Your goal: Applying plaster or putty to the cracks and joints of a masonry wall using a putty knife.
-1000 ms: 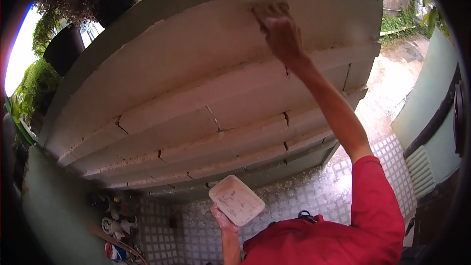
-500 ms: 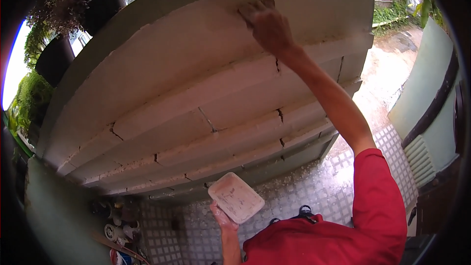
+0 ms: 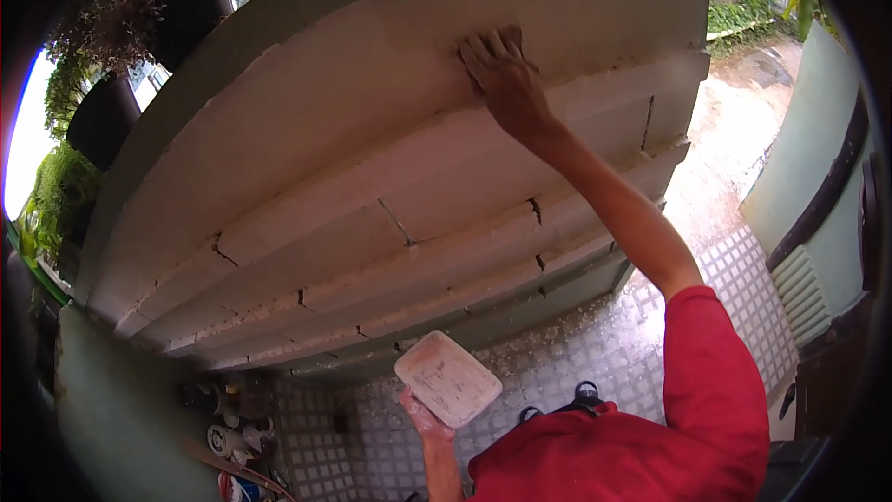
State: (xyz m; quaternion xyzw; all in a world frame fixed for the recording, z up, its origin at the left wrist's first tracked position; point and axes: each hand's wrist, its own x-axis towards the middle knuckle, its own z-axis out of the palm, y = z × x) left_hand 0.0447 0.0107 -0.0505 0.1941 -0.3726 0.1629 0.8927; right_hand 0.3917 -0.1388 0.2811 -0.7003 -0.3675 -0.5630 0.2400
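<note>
My right hand (image 3: 506, 84) is stretched up to the pale plastered wall (image 3: 353, 74), its fingers pressed over a flat brownish pad (image 3: 513, 37) that rests against the upper band below the green top edge. The pad is mostly hidden by the hand, so I cannot tell exactly what it is. Low in the view, my left hand (image 3: 423, 414) grips the side of a shallow off-white plastic tray (image 3: 448, 376) with dirty residue in it. Stepped ledges (image 3: 465, 223) with cracked joints run across the wall beneath my right hand.
Black plant pots (image 3: 190, 5) with plants stand along the top left. At lower left are several containers and a plank (image 3: 223, 460) beside a green wall (image 3: 121, 409). Speckled tiled floor (image 3: 362, 446) lies below, and a bright path (image 3: 725, 149) runs outside on the right.
My right hand has moved down the wall with the pad, slightly left compared with a second ago. My left hand and the tray have stayed nearly where they were.
</note>
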